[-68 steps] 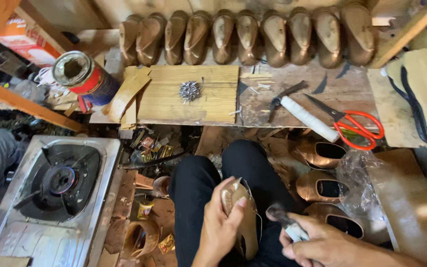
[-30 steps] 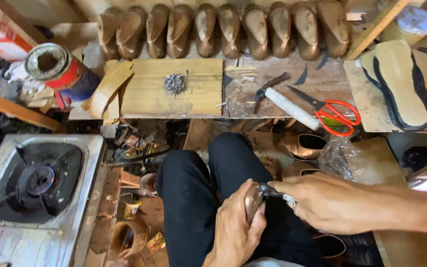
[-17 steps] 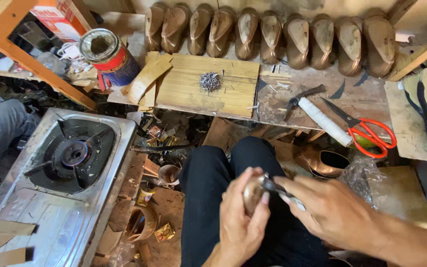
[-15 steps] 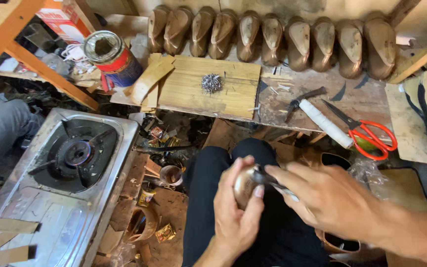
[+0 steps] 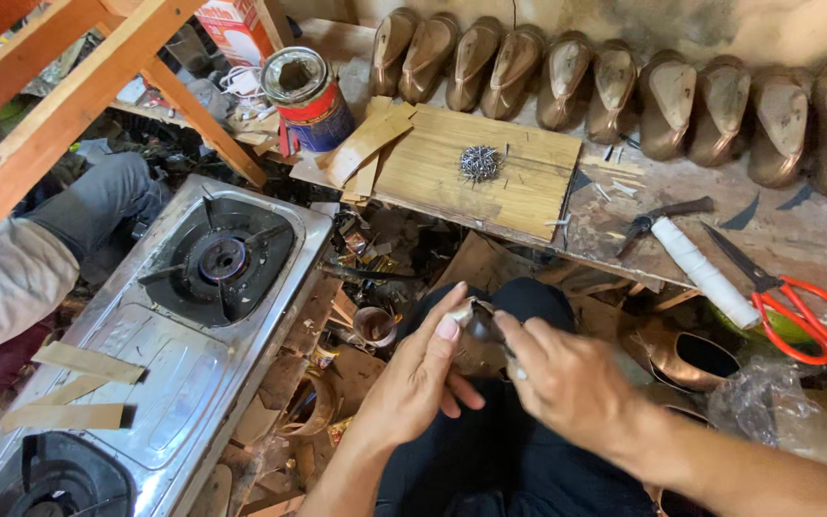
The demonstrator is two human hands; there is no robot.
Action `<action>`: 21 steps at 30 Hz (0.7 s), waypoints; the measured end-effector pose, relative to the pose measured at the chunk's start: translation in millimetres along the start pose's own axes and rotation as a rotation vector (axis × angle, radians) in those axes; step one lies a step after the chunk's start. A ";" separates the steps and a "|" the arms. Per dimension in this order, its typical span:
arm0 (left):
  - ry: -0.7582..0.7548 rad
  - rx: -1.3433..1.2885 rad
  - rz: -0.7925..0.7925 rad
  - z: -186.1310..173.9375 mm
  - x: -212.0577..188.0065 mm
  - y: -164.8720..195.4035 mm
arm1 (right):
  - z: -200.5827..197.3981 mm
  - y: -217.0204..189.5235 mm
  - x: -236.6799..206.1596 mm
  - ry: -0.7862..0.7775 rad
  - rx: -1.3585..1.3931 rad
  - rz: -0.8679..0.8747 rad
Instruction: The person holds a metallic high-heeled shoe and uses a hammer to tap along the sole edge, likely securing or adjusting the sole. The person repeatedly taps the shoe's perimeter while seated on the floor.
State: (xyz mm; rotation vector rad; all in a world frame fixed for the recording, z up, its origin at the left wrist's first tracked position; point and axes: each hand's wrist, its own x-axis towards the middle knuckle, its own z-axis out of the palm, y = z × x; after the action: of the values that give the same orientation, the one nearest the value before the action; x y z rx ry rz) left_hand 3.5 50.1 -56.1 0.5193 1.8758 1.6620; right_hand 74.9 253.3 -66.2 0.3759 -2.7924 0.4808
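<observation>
Shoemaking bench, seen from above. Left hand (image 5: 423, 378) cups a small shoe piece (image 5: 476, 330) over the lap, fingers closed around it; most of the piece is hidden, so its exact shape is unclear. Right hand (image 5: 567, 383) is clenched on a slim tool (image 5: 507, 350), its tip touching the piece. The step looks like working the piece's edge, trimming or pressing it. The next move likely needs the left hand to keep the piece steady while the tool is guided along. On the bench: a pile of nails (image 5: 480, 163) on a wooden board (image 5: 490, 172), red-handled scissors (image 5: 796, 311), a row of shoe lasts (image 5: 614, 91). A gas stove (image 5: 193, 287) sits on the left.
</observation>
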 end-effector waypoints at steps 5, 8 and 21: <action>-0.032 -0.079 -0.051 3.5 -0.1 1.7 | 23.3 -16.7 -18.4 0.202 0.035 -0.018; 0.011 -0.008 -0.026 11.5 -5.3 3.7 | 12.8 -18.7 -30.1 0.094 0.270 0.150; 0.159 0.597 0.632 46.7 -16.0 2.4 | -97.5 7.3 -9.9 -0.530 0.066 -0.036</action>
State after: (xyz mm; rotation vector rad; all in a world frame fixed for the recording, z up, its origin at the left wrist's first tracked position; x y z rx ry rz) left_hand 45.6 76.0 -54.1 1.3730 2.5072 1.4914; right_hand 104.3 297.0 16.8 0.6487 -3.2732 0.5287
